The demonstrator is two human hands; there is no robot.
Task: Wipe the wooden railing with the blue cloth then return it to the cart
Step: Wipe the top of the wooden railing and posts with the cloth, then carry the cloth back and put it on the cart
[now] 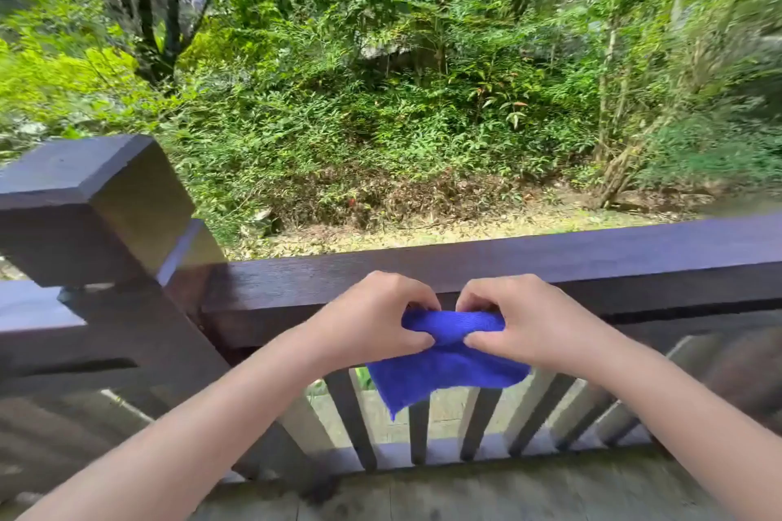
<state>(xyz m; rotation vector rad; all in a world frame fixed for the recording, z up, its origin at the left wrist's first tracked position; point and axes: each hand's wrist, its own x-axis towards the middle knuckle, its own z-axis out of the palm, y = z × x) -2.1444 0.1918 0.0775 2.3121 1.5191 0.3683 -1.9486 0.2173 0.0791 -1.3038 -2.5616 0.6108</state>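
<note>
The blue cloth (448, 368) hangs in front of me, bunched along its top edge. My left hand (372, 319) pinches the cloth's upper left part and my right hand (520, 319) pinches its upper right part, the two hands almost touching. Both hands are just in front of the dark wooden railing's top rail (592, 262), near its upper edge. The cloth's lower corner dangles in front of the vertical balusters (351, 415). The cart is not in view.
A thick square wooden post (97, 207) stands at the left where two rail sections meet. Beyond the railing lie dense green bushes and trees. A grey floor (465, 495) runs along the bottom of the view.
</note>
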